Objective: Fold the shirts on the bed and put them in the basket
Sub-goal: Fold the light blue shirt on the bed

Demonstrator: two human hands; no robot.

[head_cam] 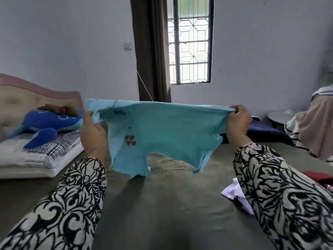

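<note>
No basket shows. A red garment (320,177) at the right edge is cut off, and a white cloth (236,195) is partly hidden behind the right sleeve (281,195). The left hand (93,136) covers the shirt's (162,130) left corner, its fingertips out of sight behind the fabric, curled on it. The right hand (237,121) pinches the other corner, fingers clamped tight on a bunched edge. The shirt, thin light-blue knit with a small red mark (130,140), is stretched between both hands above the bed (162,204), its lower ends hanging ragged, just touching the olive sheet. A soft blue plush (48,125) lies on folded bedding (39,156) by the padded headboard (27,98).
</note>
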